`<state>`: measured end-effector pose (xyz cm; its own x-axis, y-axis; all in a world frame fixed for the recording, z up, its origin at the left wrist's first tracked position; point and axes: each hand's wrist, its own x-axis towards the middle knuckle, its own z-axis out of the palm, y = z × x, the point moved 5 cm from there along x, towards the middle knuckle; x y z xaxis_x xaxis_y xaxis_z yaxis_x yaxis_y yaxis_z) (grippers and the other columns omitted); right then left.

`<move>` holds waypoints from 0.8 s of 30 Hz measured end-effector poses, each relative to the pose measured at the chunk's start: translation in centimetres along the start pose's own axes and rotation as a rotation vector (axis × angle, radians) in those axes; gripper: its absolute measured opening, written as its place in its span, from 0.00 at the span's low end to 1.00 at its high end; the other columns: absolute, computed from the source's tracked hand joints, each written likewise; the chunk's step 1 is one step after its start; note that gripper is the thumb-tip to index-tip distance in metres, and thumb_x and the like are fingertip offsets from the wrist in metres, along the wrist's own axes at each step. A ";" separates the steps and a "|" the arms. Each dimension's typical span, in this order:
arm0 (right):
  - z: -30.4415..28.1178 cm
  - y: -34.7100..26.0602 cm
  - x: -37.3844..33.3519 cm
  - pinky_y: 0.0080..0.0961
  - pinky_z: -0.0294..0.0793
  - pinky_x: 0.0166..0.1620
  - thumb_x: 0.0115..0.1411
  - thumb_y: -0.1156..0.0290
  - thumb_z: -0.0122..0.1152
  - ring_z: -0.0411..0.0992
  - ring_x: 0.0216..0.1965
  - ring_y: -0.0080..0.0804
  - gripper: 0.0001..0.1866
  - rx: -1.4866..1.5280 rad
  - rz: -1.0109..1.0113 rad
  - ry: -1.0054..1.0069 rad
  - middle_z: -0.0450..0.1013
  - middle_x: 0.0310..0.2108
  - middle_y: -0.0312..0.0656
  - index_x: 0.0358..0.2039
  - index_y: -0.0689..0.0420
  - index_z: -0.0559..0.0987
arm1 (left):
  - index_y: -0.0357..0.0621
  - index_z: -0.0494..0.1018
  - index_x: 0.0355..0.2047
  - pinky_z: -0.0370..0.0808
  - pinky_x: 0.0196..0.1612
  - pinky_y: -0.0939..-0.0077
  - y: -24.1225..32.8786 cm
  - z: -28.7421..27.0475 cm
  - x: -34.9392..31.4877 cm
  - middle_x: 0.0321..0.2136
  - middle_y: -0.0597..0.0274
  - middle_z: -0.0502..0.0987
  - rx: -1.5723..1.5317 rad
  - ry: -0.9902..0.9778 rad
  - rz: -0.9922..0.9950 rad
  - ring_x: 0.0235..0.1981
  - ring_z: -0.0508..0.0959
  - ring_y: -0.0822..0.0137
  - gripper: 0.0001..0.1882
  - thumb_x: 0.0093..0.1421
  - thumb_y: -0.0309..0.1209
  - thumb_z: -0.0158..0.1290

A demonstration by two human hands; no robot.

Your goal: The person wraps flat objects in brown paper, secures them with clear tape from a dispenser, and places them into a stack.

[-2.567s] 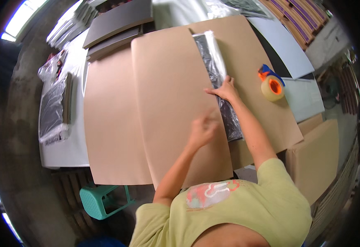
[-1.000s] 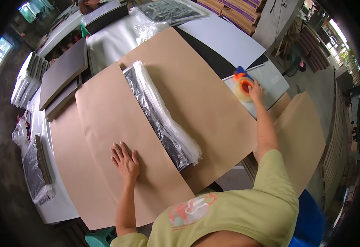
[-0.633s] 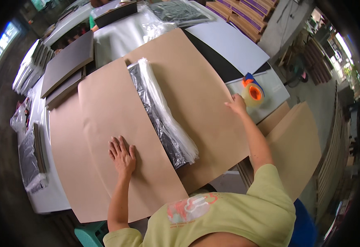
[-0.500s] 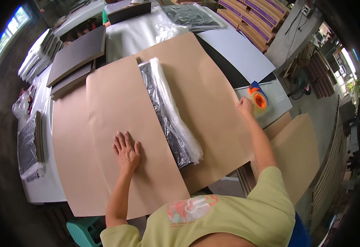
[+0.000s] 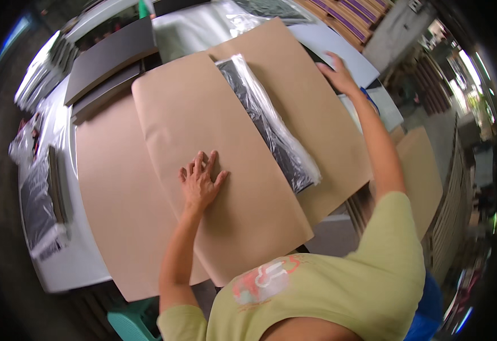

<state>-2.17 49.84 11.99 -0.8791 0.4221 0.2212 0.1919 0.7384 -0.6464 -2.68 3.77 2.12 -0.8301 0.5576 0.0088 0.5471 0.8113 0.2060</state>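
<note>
A large sheet of brown kraft paper or thin card [image 5: 328, 136] lies on the table, its left part [image 5: 186, 108] folded over toward the right. Partly under that flap is a long dark item in clear plastic wrap [image 5: 268, 122], its right strip exposed. My left hand [image 5: 201, 184] rests on the flap with fingers spread. At the sheet's upper right edge is my right hand [image 5: 339, 75], thumb and fingers apart. Just behind my right forearm shows a blue bit of the tape dispenser [image 5: 370, 100]; the rest of it is hidden.
Dark flat panels [image 5: 112, 57] are stacked at the sheet's upper left. Plastic-wrapped pieces [image 5: 41, 199] lie along the table's left side. Beyond the right hand is a pale sheet [image 5: 334, 48]. Brown boards [image 5: 413, 170] stand at the right, and a green stool [image 5: 132, 321] is below left.
The flap, sheet and wrapped item have shifted rightward and turned slightly. My left hand has gone along with the flap. My right hand has let go of the right edge and moved farther up it.
</note>
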 end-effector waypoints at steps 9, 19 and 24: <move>-1.9 23.4 -19.5 0.34 0.58 0.58 0.51 0.48 0.57 0.57 0.59 0.50 0.42 -0.573 0.835 -0.208 0.59 0.56 0.60 0.57 0.67 0.59 | 0.65 0.56 0.61 0.45 0.60 0.48 -0.4 1.3 -0.4 0.59 0.61 0.57 0.004 0.070 -0.015 0.58 0.58 0.59 0.32 0.57 0.57 0.41; -5.3 5.4 -13.3 0.28 0.69 0.36 0.51 0.62 0.59 0.72 0.34 0.29 0.18 -0.207 0.173 -0.671 0.75 0.33 0.43 0.38 0.60 0.75 | 0.61 0.60 0.59 0.49 0.59 0.50 0.7 0.8 0.2 0.57 0.55 0.60 0.036 0.096 0.073 0.56 0.60 0.55 0.31 0.56 0.53 0.46; 4.3 -19.2 -19.5 0.27 0.69 0.35 0.55 0.63 0.58 0.70 0.32 0.24 0.11 0.559 -0.238 -0.974 0.74 0.27 0.37 0.31 0.57 0.77 | 0.56 0.63 0.56 0.53 0.56 0.52 -0.7 2.7 0.1 0.57 0.55 0.59 0.085 0.120 0.161 0.52 0.61 0.51 0.29 0.57 0.53 0.45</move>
<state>9.42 25.11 16.96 -0.8783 -0.4629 -0.1197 -0.0312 0.3052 -0.9518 -2.85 3.79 -0.68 -0.7354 0.6602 0.1524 0.6765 0.7282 0.1096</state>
